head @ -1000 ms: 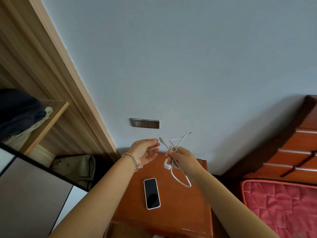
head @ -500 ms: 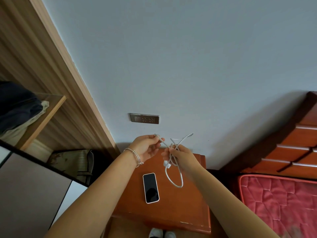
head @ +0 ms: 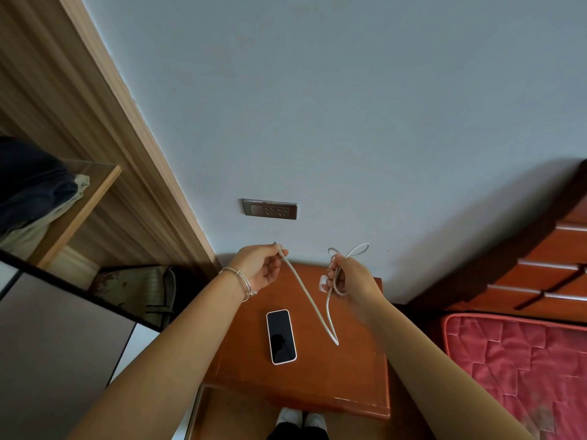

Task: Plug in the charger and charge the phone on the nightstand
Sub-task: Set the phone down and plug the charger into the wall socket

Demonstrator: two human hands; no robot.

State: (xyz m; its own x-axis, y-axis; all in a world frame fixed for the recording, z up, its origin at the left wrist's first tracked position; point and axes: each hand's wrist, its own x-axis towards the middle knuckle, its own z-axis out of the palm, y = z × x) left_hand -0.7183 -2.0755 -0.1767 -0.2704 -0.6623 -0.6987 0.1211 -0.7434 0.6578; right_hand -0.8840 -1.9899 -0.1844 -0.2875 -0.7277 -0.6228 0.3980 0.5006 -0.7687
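The white cable (head: 309,300) hangs in a long loop in the middle of the frame, with the left hand (head: 259,266) pinching 1 end and the right hand (head: 347,276) closed around the other part, next to the small white charger block (head: 322,283). Below the loop, the phone (head: 281,336) lies flat with its dark screen up on the brown nightstand (head: 355,376), not touching the cable. The wall socket (head: 270,209) sits on the gray wall just above the 2 hands, with the red mattress (head: 521,363) at the lower right of the frame
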